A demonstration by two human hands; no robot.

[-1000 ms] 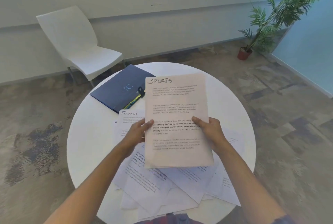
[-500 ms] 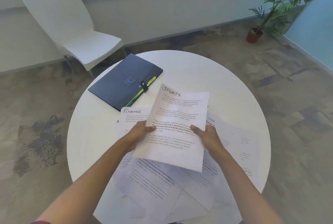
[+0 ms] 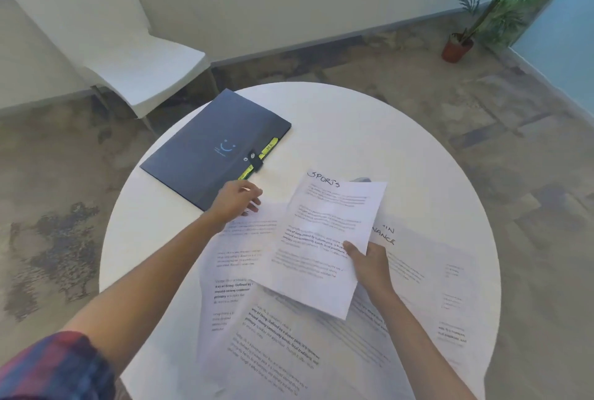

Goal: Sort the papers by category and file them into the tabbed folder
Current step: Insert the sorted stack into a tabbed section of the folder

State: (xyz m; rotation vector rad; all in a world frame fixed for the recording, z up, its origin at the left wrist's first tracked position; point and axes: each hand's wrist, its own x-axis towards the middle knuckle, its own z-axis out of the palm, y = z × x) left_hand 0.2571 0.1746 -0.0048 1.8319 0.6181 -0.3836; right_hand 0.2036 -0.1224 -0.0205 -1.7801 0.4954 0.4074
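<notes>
The right hand [image 3: 369, 263] pinches the sports page [image 3: 324, 245] by its right edge, held above the loose papers [image 3: 283, 345] covering the table's [image 3: 401, 142] near half. The folder [image 3: 213, 149] lies shut at the far left edge; the far right is bare. The left hand [image 3: 236, 203], having let go of the page, now sits beside the folder's near corner, fingers loosely curled, holding nothing.
</notes>
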